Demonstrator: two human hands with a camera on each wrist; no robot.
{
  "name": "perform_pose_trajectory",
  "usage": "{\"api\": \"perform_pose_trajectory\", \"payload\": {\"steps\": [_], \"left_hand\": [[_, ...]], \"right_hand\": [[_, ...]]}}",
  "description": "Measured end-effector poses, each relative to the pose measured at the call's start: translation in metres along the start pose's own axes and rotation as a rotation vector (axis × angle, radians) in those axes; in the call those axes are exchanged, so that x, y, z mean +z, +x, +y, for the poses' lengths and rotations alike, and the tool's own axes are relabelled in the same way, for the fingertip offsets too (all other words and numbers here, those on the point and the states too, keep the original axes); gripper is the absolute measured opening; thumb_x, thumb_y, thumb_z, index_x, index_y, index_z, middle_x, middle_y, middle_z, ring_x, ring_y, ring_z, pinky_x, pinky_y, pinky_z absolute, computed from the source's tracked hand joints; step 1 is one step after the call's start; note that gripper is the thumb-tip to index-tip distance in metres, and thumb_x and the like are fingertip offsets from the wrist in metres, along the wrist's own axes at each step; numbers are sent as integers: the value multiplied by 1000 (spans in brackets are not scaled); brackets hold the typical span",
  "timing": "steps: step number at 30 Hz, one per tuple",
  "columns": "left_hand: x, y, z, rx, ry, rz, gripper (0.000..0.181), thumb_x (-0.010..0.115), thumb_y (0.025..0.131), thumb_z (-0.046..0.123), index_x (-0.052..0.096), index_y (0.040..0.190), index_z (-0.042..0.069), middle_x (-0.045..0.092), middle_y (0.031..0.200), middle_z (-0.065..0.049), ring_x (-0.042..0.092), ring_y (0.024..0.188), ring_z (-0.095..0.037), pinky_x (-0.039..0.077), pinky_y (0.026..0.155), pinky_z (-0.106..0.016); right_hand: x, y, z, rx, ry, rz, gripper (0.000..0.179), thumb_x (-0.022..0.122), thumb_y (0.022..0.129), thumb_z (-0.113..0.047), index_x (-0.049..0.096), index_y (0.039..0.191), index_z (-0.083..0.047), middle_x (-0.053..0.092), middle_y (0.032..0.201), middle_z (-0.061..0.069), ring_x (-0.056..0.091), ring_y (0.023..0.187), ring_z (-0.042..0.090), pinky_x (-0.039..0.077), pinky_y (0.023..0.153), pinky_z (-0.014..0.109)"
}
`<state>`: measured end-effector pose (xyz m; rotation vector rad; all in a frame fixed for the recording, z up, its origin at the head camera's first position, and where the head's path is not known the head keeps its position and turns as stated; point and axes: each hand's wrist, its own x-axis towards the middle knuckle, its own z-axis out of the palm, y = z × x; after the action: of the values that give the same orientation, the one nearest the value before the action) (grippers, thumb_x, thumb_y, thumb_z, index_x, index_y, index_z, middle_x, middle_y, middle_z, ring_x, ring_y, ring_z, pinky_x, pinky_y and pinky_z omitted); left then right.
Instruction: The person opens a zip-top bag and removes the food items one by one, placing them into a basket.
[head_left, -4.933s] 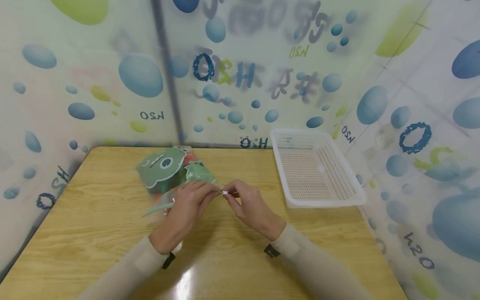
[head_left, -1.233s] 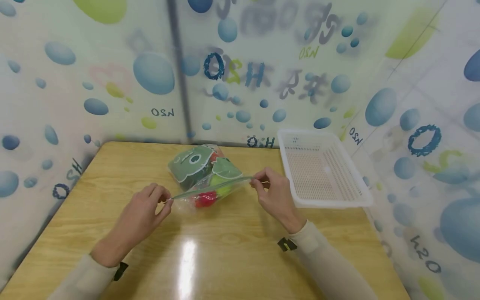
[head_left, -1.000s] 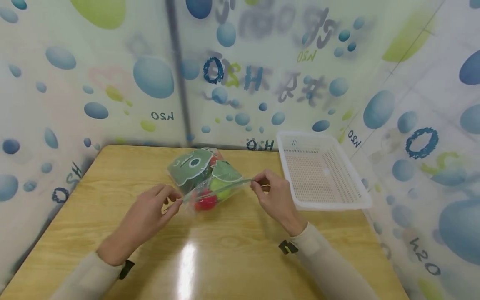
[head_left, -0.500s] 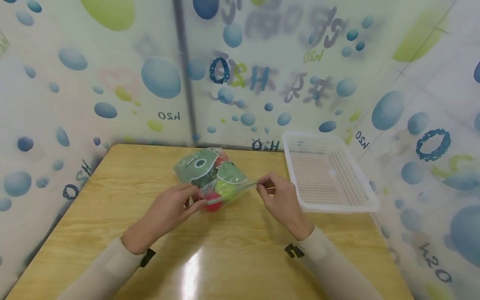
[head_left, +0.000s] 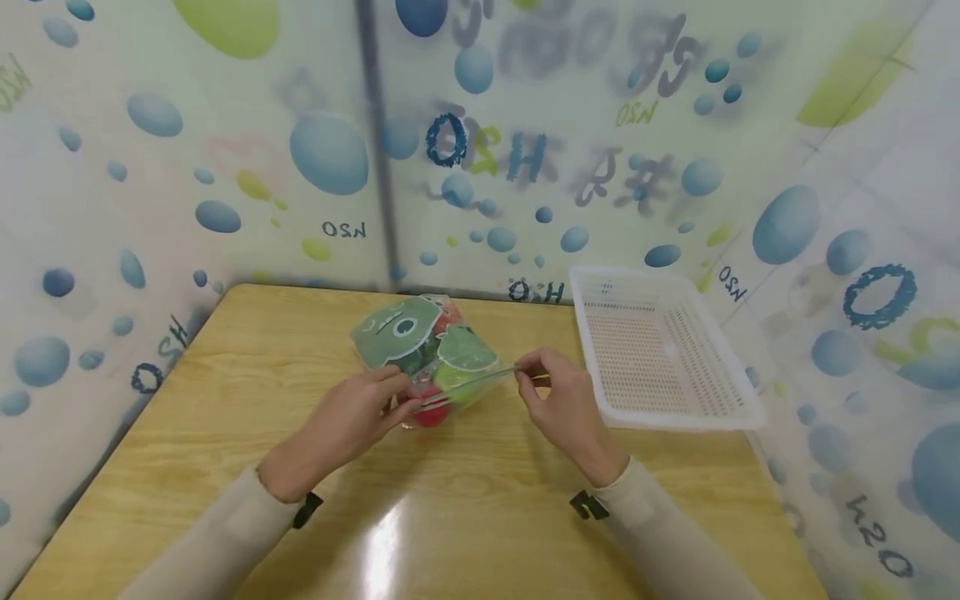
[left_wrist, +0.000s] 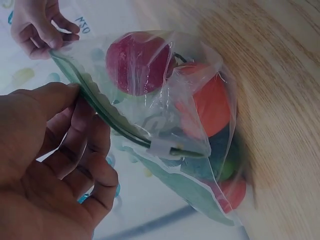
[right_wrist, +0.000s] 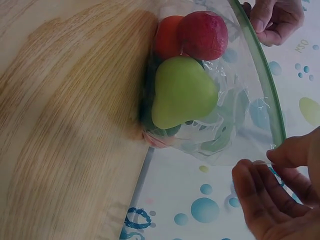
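Note:
A clear zip bag (head_left: pixel 468 348) with green printed panels stands on the table, holding a red apple (right_wrist: pixel 204 35), a green pear (right_wrist: pixel 182 92), an orange-red fruit (left_wrist: pixel 207 107) and other pieces partly covered by film. My left hand (head_left: pixel 352 421) pinches the bag's green zip strip (left_wrist: pixel 107 111) between thumb and forefinger, partway along it. Farther along that strip, in the left wrist view, sits a white slider (left_wrist: pixel 161 147). My right hand (head_left: pixel 562 408) pinches the strip's right end at the bag's corner. Whether the zip is sealed, I cannot tell.
A white perforated plastic basket (head_left: pixel 583 367) lies to the right of the bag, close to my right hand. The wooden table (head_left: pixel 465 517) meets a wall with printed bubbles at the back.
Earlier my hands were together at the white slider. They then spread to the strip's two ends. Since then my left hand has shifted right along the strip; my right hand keeps its end.

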<state>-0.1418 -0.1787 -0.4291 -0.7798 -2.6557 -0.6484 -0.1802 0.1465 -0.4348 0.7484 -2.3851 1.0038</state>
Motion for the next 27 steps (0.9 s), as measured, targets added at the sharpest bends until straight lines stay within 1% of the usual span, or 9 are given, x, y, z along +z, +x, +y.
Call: {"api": "perform_pose_trajectory", "payload": {"steps": [4, 7, 11, 14, 16, 18, 21, 23, 27], "left_hand": [[0, 3, 1, -19, 1, -12, 10, 88, 105, 16, 79, 102, 17, 70, 93, 7, 60, 76, -2, 53, 65, -24], [1, 5, 1, -25, -15, -23, 6, 84, 108, 14, 78, 108, 14, 75, 100, 4, 65, 80, -4, 58, 68, -26], [3, 7, 1, -25, -50, -32, 5, 81, 111, 12, 76, 114, 13, 80, 105, 3, 66, 86, -7, 61, 74, -30], [5, 9, 2, -30, -79, -36, 7, 79, 111, 11, 75, 116, 14, 79, 103, 4, 64, 87, -7, 61, 76, -30], [6, 10, 2, -33, -90, -37, 8, 79, 111, 10, 74, 116, 14, 77, 99, 4, 62, 85, -7, 59, 75, -29], [7, 12, 3, -34, -102, -39, 8, 78, 112, 9, 73, 116, 13, 75, 97, 3, 60, 84, -8, 58, 74, -27], [7, 16, 3, -29, -122, -40, 8, 77, 112, 7, 71, 116, 11, 72, 96, 1, 58, 82, -8, 55, 72, -26], [7, 18, 3, -21, -135, -39, 10, 77, 111, 5, 70, 116, 10, 71, 95, 1, 57, 81, -8, 54, 71, -24], [6, 21, 4, 23, -139, -23, 16, 76, 110, -1, 66, 114, 11, 67, 92, 1, 56, 78, -9, 51, 69, -23]], "right_hand": [[0, -1, -1, -52, -61, 4, 19, 85, 101, 4, 77, 117, -3, 83, 112, 13, 84, 99, 28, 72, 86, 39], [0, -1, -2, -85, -96, 8, 25, 88, 100, 1, 77, 122, -4, 80, 117, 14, 82, 106, 30, 71, 90, 44], [-2, -2, -6, -141, -101, 1, 31, 89, 101, -5, 76, 129, -3, 76, 132, 16, 77, 123, 33, 69, 104, 49], [-4, -3, -12, -214, -74, -1, 33, 88, 101, -8, 76, 132, -4, 74, 140, 17, 73, 132, 34, 65, 112, 49], [-4, -4, -16, -285, -51, -1, 32, 87, 100, -7, 76, 131, -4, 74, 140, 15, 72, 132, 32, 65, 112, 47], [-2, -4, -20, -377, -30, -10, 31, 87, 98, -4, 77, 128, -4, 77, 135, 13, 74, 127, 30, 67, 108, 45], [4, -5, -26, -499, -46, -74, 27, 87, 99, -4, 78, 124, -5, 79, 128, 9, 77, 121, 24, 68, 105, 39], [10, -6, -29, -542, -79, -135, 25, 87, 100, -7, 79, 124, -6, 80, 126, 6, 79, 118, 21, 69, 105, 36], [21, -7, -31, -532, -161, -246, 23, 85, 104, -10, 79, 126, -10, 80, 124, 2, 79, 118, 17, 68, 103, 30]]}}
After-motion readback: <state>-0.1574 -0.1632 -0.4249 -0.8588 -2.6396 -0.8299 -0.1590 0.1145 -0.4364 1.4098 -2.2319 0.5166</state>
